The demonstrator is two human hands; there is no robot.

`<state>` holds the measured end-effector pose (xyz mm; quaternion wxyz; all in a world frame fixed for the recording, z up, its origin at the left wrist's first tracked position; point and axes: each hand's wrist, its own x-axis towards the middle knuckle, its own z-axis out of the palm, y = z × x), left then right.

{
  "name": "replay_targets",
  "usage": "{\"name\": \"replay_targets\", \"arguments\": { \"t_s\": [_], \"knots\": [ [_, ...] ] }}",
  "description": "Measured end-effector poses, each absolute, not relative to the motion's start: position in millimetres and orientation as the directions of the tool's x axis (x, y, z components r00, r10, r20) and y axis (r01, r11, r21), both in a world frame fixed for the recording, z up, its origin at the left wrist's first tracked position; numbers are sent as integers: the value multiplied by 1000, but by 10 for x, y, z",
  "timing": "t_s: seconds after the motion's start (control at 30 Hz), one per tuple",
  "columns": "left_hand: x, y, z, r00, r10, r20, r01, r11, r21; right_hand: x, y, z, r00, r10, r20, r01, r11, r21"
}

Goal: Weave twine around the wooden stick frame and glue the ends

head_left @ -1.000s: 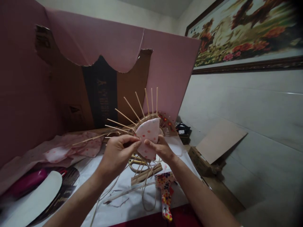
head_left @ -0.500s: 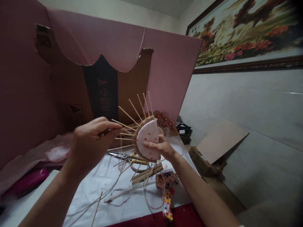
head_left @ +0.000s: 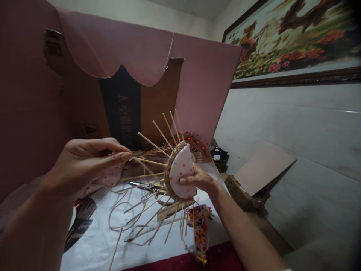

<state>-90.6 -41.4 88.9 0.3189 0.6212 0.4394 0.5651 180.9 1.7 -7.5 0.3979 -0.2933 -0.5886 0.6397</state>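
My right hand (head_left: 199,180) grips a small round woven base (head_left: 180,176) padded with pink dotted fabric, held up on edge above the table. Thin wooden spokes (head_left: 153,165) fan out from its rim in all directions. My left hand (head_left: 84,163) is raised to the left, thumb and fingers pinched on a thin strand of weaving cord that runs toward the base. Loose cord (head_left: 121,214) trails down onto the white table cover.
On the table lie scissors (head_left: 156,188), a floral-patterned glue gun (head_left: 199,229), wooden sticks, pink dotted cloth (head_left: 108,178) and a dark fan (head_left: 80,222). Pink-covered cardboard (head_left: 135,56) stands behind. A cardboard box (head_left: 254,177) sits on the floor at right.
My left hand has pulled the cord away leftward and upward from the base. My right hand has turned the base more edge-on, so the spokes now also point down.
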Motion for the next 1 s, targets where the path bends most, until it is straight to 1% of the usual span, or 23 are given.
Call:
{"name": "replay_targets", "arguments": {
  "t_s": [0.1, 0.2, 0.33, 0.47, 0.53, 0.63, 0.73, 0.83, 1.0],
  "knots": [
    [-921, -448, 901, 19, 968, 252, -8, -251, 968, 1783, 5, -69, -528, 845, 87, -130, 21, -991],
    [-943, -430, 913, -6, 974, 228, -103, -228, 968, 1763, 0, -74, -522, 849, 81, -104, 31, -994],
    [-932, -329, 900, -36, 982, 183, -161, -187, 969, 1760, 19, -117, -551, 826, 115, -120, 57, -991],
    [-787, -171, 742, 51, 980, 190, -177, -179, 968, 1741, 15, -134, -572, 812, 113, -109, 61, -992],
    [-666, -98, 616, 149, 973, 179, -167, -153, 974, 1724, -2, -119, -552, 823, 132, -139, 66, -988],
    [-483, -37, 444, 298, 947, 121, -137, -83, 987, 1706, -19, -87, -521, 836, 173, -208, 73, -975],
    [-369, -35, 339, 439, 887, 143, -175, -72, 982, 1704, -22, -67, -503, 843, 190, -250, 68, -966],
    [-326, -47, 277, 490, 854, 177, -202, -87, 975, 1700, -29, -60, -485, 851, 202, -257, 82, -963],
    [-265, -54, 188, 492, 853, 174, -150, -113, 982, 1664, -47, -82, -527, 833, 170, -196, 76, -978]
  ]
}}
